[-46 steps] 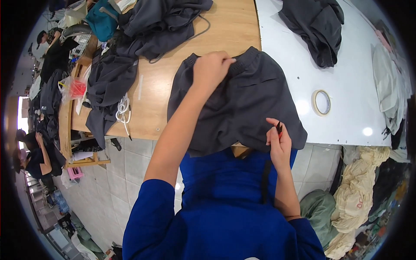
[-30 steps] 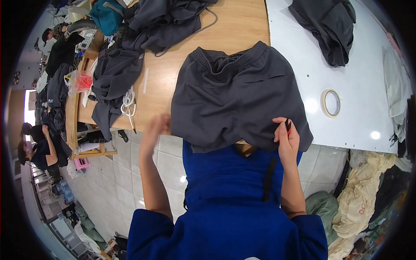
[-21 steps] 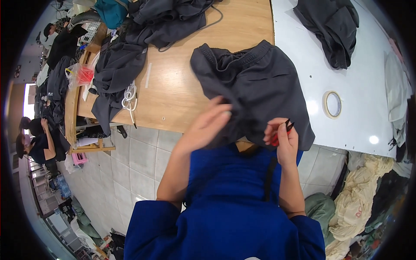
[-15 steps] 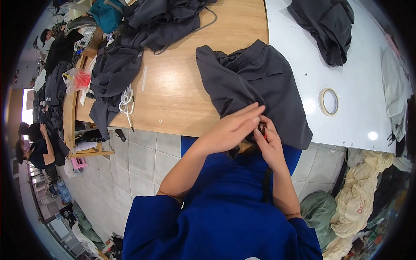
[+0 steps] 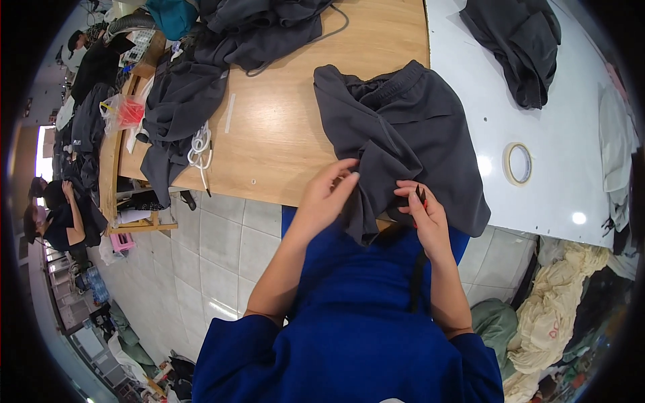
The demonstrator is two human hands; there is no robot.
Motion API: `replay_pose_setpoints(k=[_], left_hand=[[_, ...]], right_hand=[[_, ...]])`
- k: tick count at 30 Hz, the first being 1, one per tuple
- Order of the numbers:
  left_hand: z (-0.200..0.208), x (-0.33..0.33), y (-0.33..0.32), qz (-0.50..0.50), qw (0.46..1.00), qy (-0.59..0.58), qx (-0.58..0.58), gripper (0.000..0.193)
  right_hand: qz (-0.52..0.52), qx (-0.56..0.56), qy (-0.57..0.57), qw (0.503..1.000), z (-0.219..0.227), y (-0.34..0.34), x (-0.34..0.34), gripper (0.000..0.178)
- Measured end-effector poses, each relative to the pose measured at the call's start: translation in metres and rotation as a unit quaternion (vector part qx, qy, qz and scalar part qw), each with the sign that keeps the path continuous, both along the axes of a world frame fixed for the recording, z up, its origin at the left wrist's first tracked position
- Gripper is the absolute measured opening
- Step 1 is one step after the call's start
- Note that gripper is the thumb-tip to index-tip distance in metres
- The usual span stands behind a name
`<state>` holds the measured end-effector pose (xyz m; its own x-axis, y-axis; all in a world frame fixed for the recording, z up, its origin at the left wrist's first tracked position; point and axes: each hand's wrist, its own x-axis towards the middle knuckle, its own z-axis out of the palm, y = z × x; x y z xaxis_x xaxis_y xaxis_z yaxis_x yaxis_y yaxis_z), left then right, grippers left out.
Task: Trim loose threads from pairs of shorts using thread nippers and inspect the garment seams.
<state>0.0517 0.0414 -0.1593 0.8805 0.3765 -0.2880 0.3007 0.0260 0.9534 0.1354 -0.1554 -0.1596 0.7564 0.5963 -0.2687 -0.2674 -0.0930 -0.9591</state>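
A pair of dark grey shorts (image 5: pixel 403 127) lies on the wooden table (image 5: pixel 282 127), its lower hem hanging over the near edge. My left hand (image 5: pixel 328 195) pinches a fold of the hem at the edge. My right hand (image 5: pixel 420 208) rests on the same hem a little to the right and holds a small black and red thread snipper (image 5: pixel 421 196) between its fingers. Both forearms come up from my blue top.
A pile of dark garments (image 5: pixel 255 27) covers the table's far left, with a white cord (image 5: pixel 200 144) beside it. A roll of tape (image 5: pixel 518 163) and another dark garment (image 5: pixel 517 40) lie on the white table (image 5: pixel 571 154). People sit far left; cloth heaps lie lower right.
My left hand left the waistband, swung down off the table and came back up to the hem beside my right hand. The left half of the shorts got bunched toward the right.
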Motion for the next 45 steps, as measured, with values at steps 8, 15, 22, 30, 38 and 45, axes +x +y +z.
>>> replay_pose_setpoints(k=[8, 15, 22, 30, 38, 45], left_hand=[[0.009, 0.011, -0.043, -0.111, 0.954, -0.142, 0.239, 0.016], [0.006, 0.004, -0.051, -0.089, 0.954, -0.104, 0.266, 0.024], [0.005, 0.014, -0.035, 0.067, 0.940, -0.128, 0.310, 0.034], [0.017, 0.013, -0.023, -0.096, 0.984, -0.143, 0.050, 0.010], [0.043, 0.013, -0.012, -0.115, 0.948, -0.093, -0.282, 0.019], [0.037, 0.008, -0.015, -0.067, 0.963, -0.079, -0.249, 0.022]], right_hand=[[-0.125, 0.078, 0.087, 0.985, -0.001, 0.001, -0.011, 0.016], [-0.126, 0.054, -0.025, 0.990, 0.003, 0.009, -0.008, 0.018], [-0.076, 0.027, -0.029, 0.996, 0.012, -0.003, -0.008, 0.019], [0.009, -0.047, -0.261, 0.964, 0.019, 0.000, -0.010, 0.018], [-0.003, 0.120, 0.115, 0.986, 0.024, -0.010, 0.002, 0.017], [-0.014, 0.117, 0.045, 0.992, 0.030, -0.004, 0.006, 0.010]])
